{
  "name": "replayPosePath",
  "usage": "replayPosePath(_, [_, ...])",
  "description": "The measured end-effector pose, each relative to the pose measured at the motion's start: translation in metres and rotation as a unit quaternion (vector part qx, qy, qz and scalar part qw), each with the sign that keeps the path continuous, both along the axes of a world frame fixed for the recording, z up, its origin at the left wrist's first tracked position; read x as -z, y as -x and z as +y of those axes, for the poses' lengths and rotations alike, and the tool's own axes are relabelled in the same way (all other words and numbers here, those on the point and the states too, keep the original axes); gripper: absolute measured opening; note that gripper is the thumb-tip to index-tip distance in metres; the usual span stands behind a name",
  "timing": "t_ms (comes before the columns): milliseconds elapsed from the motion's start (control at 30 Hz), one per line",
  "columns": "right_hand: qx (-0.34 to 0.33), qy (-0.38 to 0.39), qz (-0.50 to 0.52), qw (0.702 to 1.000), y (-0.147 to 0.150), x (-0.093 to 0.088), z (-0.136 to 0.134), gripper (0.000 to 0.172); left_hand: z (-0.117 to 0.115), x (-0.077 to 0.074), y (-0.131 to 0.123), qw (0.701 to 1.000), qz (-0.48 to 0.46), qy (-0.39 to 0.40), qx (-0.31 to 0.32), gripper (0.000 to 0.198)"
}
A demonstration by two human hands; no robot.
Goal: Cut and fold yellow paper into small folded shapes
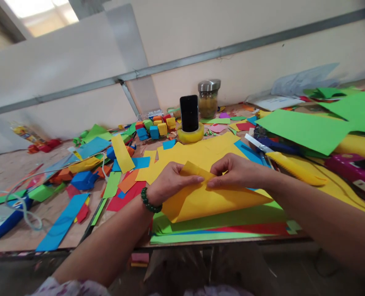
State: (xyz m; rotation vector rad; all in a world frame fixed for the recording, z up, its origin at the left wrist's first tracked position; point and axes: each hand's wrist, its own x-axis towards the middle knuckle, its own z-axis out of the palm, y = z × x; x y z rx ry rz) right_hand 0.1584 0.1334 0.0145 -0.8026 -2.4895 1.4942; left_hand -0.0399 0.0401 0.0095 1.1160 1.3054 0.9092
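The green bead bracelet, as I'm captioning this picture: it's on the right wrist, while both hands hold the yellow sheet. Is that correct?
One slip: the head view shows the green bead bracelet on the left wrist, not the right. The left hand and right hand both hold the yellow sheet.

I see a phone [189,112] standing upright, its foot in a yellow tape roll [190,135]. In front of the phone, the person's left hand [173,183], with a green bead bracelet [150,200] at the wrist, and right hand [232,170] both pinch a bent yellow sheet [207,203], fingertips near each other, over a stack of coloured sheets [219,224]. Behind the phone, slightly to its right, stands a lidded jar [209,100]. Just left of the phone sit small paper blocks [162,129]; well right of it lie a yellow-handled cutter [293,166] and large green sheets [302,125].
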Motion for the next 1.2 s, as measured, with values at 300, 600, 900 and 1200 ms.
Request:
replayPosePath(300, [-0.003,0.002,0.029,1.0,0.001,0.001,0.002,0.049,-0.001,0.0,0.001,0.999,0.041,-0.014,0.004,0.035])
replayPosePath(600, [0.022,-0.051,0.021,0.998,0.002,-0.001,-0.008,0.041,-0.002,-0.008,-0.003,0.999,0.021,-0.024,0.022,0.029])
replayPosePath(900, [0.117,0.006,0.18,0.977,-0.015,-0.015,0.012,0.034,-0.004,-0.011,0.004,0.919,0.185,-0.305,-0.166,0.021])
replayPosePath(1200, [0.264,0.063,0.327,0.905,-0.016,-0.019,0.006,0.054,-0.017,-0.009,-0.002,0.845,0.158,-0.429,-0.278,0.011])
